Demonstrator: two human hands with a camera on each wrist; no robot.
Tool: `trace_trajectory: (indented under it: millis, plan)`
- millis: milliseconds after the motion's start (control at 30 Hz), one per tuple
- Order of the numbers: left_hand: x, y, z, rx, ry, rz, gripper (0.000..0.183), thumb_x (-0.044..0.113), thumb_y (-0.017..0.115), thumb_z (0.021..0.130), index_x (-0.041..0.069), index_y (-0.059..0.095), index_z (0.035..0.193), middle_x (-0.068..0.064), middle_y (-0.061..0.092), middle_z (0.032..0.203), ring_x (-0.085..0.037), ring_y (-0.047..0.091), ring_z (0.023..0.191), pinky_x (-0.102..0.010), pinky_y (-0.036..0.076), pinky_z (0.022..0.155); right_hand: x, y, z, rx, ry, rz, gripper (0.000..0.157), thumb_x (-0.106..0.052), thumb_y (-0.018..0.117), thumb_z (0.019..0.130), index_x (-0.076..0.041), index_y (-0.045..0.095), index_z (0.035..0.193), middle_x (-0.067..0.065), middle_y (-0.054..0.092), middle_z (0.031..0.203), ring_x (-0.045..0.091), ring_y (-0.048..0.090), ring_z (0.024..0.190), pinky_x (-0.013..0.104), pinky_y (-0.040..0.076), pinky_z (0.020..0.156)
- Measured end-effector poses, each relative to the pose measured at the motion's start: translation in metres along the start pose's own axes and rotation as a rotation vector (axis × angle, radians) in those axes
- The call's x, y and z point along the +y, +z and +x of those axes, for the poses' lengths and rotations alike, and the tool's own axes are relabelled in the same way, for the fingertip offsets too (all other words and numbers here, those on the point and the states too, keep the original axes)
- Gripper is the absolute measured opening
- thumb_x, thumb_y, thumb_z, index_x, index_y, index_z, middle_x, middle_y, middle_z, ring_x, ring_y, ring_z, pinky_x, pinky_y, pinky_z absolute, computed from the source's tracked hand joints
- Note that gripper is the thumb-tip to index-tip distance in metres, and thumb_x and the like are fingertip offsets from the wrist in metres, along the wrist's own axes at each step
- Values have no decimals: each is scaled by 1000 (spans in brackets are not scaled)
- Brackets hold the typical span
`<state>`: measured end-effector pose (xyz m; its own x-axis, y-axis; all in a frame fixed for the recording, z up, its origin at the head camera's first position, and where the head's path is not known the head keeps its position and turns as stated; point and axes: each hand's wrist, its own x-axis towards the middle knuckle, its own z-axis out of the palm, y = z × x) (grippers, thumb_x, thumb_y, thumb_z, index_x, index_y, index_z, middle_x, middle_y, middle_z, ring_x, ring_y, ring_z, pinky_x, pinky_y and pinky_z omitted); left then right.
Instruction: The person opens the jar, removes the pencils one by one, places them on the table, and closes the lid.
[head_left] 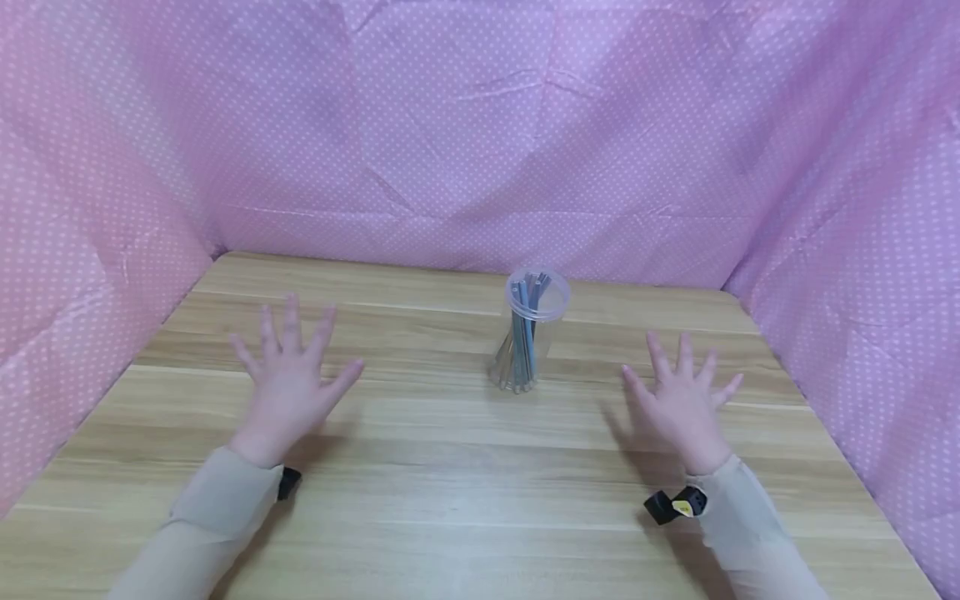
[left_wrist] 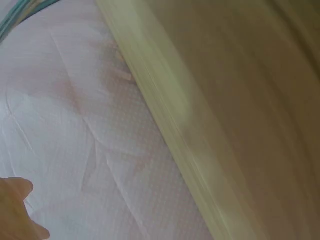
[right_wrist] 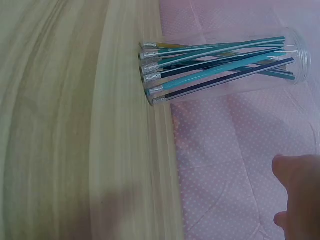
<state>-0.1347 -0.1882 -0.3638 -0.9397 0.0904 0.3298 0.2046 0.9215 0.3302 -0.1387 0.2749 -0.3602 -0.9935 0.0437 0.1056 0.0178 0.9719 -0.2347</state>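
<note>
A tall clear plastic cup stands upright on the wooden table, right of the middle in the head view. Inside it lean several pencils, teal, dark and yellowish, with their metal eraser ends at the bottom. To the cup's left, my left hand is held over the table with its fingers spread, touching no object. My right hand hovers on the cup's other side, fingers spread too, holding nothing. Only some fingertips of the left hand show in the left wrist view.
Pink cloth with white dots hangs behind the table and along both sides. The wooden table runs from the near edge of the view back to the cloth. A small black device is strapped at the right wrist, another at the left.
</note>
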Motion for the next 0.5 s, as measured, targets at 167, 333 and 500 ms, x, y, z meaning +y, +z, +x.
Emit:
trace_trajectory:
  millis: [167, 333, 500]
  plan:
    - [14, 11, 9, 6, 22, -121, 80, 49, 57, 89, 14, 22, 151, -23, -10, 156, -51, -17, 138, -72, -23, 101, -1, 3, 0, 21, 1, 20, 73, -61, 28, 96, -16, 16, 152, 36, 2, 151, 68, -6, 129, 78, -26, 90]
    - [34, 21, 18, 3, 52, -226, 83, 43, 65, 85, 14, 23, 151, -21, -9, 157, -49, -14, 140, -73, -15, 105, 0, 9, 2, 39, -2, 42, 75, -62, 26, 95, -15, 16, 152, 38, 5, 150, 68, -5, 129, 78, -25, 92]
    - [54, 34, 27, -6, 68, -340, 84, 39, 69, 82, 14, 26, 149, -20, -2, 157, -46, -8, 142, -70, -9, 109, 1, 14, 3, 54, 1, 60, 74, -60, 28, 96, -13, 18, 152, 37, 7, 150, 67, -2, 130, 79, -22, 94]
